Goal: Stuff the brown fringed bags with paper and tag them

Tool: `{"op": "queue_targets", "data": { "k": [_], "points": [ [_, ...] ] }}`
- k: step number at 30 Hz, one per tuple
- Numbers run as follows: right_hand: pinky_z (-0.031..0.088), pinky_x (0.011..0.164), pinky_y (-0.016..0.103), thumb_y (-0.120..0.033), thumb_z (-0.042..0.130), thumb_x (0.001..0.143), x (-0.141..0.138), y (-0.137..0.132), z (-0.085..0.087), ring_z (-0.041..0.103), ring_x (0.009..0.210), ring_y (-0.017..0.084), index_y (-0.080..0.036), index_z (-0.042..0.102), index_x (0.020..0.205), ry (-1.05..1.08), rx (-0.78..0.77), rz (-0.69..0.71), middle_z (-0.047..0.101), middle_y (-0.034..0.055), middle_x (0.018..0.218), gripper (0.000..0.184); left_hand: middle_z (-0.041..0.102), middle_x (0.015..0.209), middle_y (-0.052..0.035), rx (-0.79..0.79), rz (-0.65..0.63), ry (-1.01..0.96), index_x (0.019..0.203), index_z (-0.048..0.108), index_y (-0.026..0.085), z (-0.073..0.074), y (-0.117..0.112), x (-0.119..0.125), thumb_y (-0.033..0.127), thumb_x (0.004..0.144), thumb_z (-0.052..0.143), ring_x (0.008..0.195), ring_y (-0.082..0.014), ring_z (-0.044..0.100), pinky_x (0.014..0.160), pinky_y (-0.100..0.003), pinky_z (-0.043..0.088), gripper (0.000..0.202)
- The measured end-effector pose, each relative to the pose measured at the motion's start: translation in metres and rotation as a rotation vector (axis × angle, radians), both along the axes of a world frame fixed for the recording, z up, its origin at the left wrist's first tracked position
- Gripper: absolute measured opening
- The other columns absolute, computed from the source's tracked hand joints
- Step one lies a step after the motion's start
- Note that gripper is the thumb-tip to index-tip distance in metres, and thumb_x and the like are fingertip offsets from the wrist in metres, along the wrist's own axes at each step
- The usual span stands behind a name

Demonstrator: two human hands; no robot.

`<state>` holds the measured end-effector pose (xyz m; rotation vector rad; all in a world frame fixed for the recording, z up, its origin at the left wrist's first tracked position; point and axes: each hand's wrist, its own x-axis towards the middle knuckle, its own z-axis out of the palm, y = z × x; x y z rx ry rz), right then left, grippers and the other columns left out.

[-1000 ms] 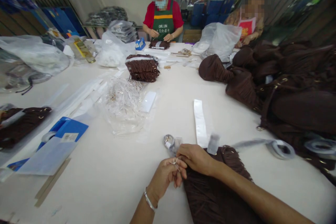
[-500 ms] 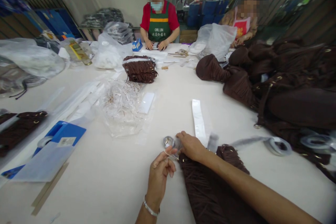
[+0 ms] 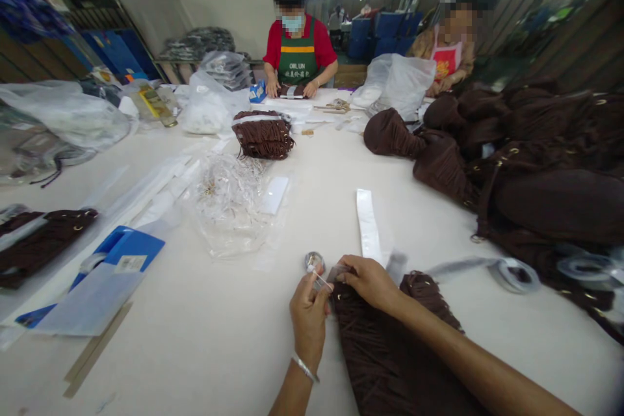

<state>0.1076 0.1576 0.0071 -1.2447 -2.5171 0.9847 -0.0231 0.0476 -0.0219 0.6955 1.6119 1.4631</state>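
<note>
Brown bag (image 3: pixel 380 351) lies partly beneath my right hand (image 3: pixel 370 281), whose bent fingers pinch a translucent piece (image 3: pixel 335 272); my left hand (image 3: pixel 308 315), pointing forward, pinches white string (image 3: pixel 322 279).

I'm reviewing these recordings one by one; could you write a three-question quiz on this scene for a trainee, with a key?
1. Which of the person's own wrists wears the bracelet?
2. True or false: the left hand pinches a white string.
3. What lies beneath the right forearm in this view?
A) the green apron
B) the brown bag
C) the blue tape dispenser

Key:
1. The left.
2. True.
3. B.
</note>
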Motion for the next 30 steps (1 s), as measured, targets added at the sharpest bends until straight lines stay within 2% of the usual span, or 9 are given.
{"op": "queue_targets", "data": {
  "k": [3, 5, 9, 12, 15, 20, 23, 25, 30],
  "points": [
    [0.041, 0.075, 0.026, -0.016, 0.047, 0.089, -0.004, 0.000, 0.006, 0.059, 0.084, 0.017, -0.019, 0.065, 0.094, 0.060, -0.015, 0.161, 0.066, 0.0038, 0.090, 0.019, 0.068, 0.115, -0.0081, 0.059, -0.118, 0.204, 0.124, 0.061, 0.023, 0.002, 0.004, -0.004, 0.032, 0.078, 0.068, 0.087, -0.0204, 0.065, 0.072, -0.029, 0.053, 0.048],
    [0.043, 0.077, 0.027, -0.011, 0.045, 0.087, -0.008, 0.004, 0.011, 0.059, 0.084, 0.017, -0.018, 0.066, 0.095, 0.057, -0.034, 0.287, 0.065, 0.0056, 0.090, 0.023, 0.062, 0.127, -0.0098, 0.044, -0.169, 0.405, 0.129, 0.057, 0.023, 0.004, 0.008, -0.010, 0.028, 0.079, 0.066, 0.114, -0.0262, 0.059, 0.094, -0.037, 0.048, 0.051],
    [0.046, 0.081, 0.029, -0.014, 0.050, 0.085, -0.008, 0.013, 0.023, 0.059, 0.089, 0.017, -0.019, 0.065, 0.106, 0.175, -0.334, 0.400, 0.065, 0.0047, 0.097, 0.026, 0.057, 0.134, -0.0137, -0.092, -0.294, 0.766, 0.139, 0.045, 0.020, 0.006, 0.014, -0.020, 0.021, 0.084, 0.058, 0.114, -0.0270, 0.059, 0.093, -0.039, 0.047, 0.056],
    [0.047, 0.079, 0.029, -0.028, 0.060, 0.083, -0.010, 0.009, 0.019, 0.060, 0.087, 0.017, -0.020, 0.063, 0.109, 0.279, -0.556, 0.273, 0.066, 0.0024, 0.097, 0.027, 0.063, 0.124, -0.0151, -0.129, -0.363, 0.878, 0.143, 0.039, 0.018, 0.007, 0.016, -0.020, 0.018, 0.087, 0.051, 0.105, -0.0263, 0.062, 0.084, -0.036, 0.050, 0.057],
    [0.046, 0.072, 0.027, -0.032, 0.061, 0.079, -0.019, -0.001, 0.001, 0.057, 0.075, 0.015, -0.017, 0.063, 0.084, 0.404, -0.555, 0.006, 0.063, -0.0002, 0.078, 0.015, 0.064, 0.123, -0.0133, -0.077, -0.370, 0.838, 0.141, 0.042, 0.021, 0.008, 0.018, -0.018, 0.017, 0.087, 0.051, 0.104, -0.0264, 0.062, 0.085, -0.038, 0.049, 0.055],
    [0.044, 0.066, 0.027, -0.036, 0.052, 0.084, -0.021, -0.011, -0.019, 0.054, 0.068, 0.015, -0.019, 0.055, 0.077, 0.365, -0.365, -0.404, 0.056, -0.0016, 0.068, 0.019, 0.070, 0.099, -0.0068, 0.005, -0.123, 0.502, 0.102, 0.069, 0.022, 0.004, 0.004, -0.021, 0.033, 0.086, 0.058, 0.088, -0.0204, 0.063, 0.080, -0.033, 0.050, 0.022],
    [0.043, 0.071, 0.030, -0.032, 0.050, 0.087, -0.003, -0.017, -0.018, 0.056, 0.072, 0.017, -0.019, 0.056, 0.078, 0.090, -0.077, -0.265, 0.059, 0.0015, 0.074, 0.017, 0.062, 0.073, 0.0010, -0.069, 0.182, 0.055, 0.094, 0.066, 0.019, 0.001, -0.010, -0.025, 0.045, 0.082, 0.063, 0.048, -0.0072, 0.045, 0.044, -0.019, 0.036, 0.030],
    [0.043, 0.077, 0.032, -0.035, 0.049, 0.091, 0.009, -0.024, -0.016, 0.059, 0.081, 0.019, -0.019, 0.059, 0.095, 0.024, -0.028, -0.105, 0.064, 0.0041, 0.087, 0.019, 0.055, 0.066, 0.0054, -0.072, 0.349, -0.171, 0.095, 0.063, 0.018, 0.002, -0.017, -0.031, 0.047, 0.077, 0.068, 0.041, -0.0029, 0.030, 0.037, -0.017, 0.022, 0.035],
    [0.042, 0.093, 0.040, -0.052, 0.060, 0.086, 0.023, -0.038, -0.020, 0.056, 0.105, 0.027, -0.020, 0.049, 0.126, 0.027, 0.089, 0.094, 0.061, 0.0104, 0.112, 0.052, 0.051, 0.064, 0.0070, -0.039, 0.491, -0.097, 0.093, 0.062, 0.018, 0.019, -0.034, -0.069, 0.047, 0.073, 0.071, 0.041, -0.0022, 0.028, 0.037, -0.016, 0.019, 0.037]
  ]
}}
